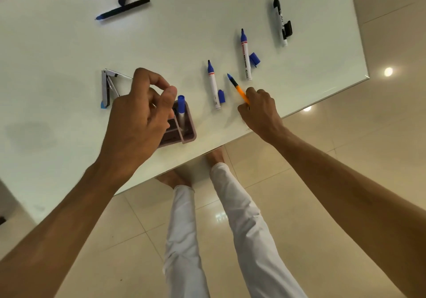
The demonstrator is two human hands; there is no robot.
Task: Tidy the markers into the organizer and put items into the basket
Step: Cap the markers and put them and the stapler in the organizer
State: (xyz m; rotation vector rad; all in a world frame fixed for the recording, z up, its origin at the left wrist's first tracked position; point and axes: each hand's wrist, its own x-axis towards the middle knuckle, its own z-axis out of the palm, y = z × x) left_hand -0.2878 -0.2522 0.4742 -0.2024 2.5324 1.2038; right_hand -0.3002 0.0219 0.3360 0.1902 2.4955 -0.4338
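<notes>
White table [69, 50] over beige tile. Left hand [136, 115] above the organizer [187, 134], fingers loosely apart, capped marker [181, 110] upright inside. Right hand [260, 110], right of organizer, fingers clamped on orange pen [238, 89].

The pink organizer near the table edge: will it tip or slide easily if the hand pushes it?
The pink organizer probably slides readily, since the white table looks glossy. It may tip: the capped blue marker stands tall in it. It sits close to the table edge, so a push toward the person risks a fall.
</notes>
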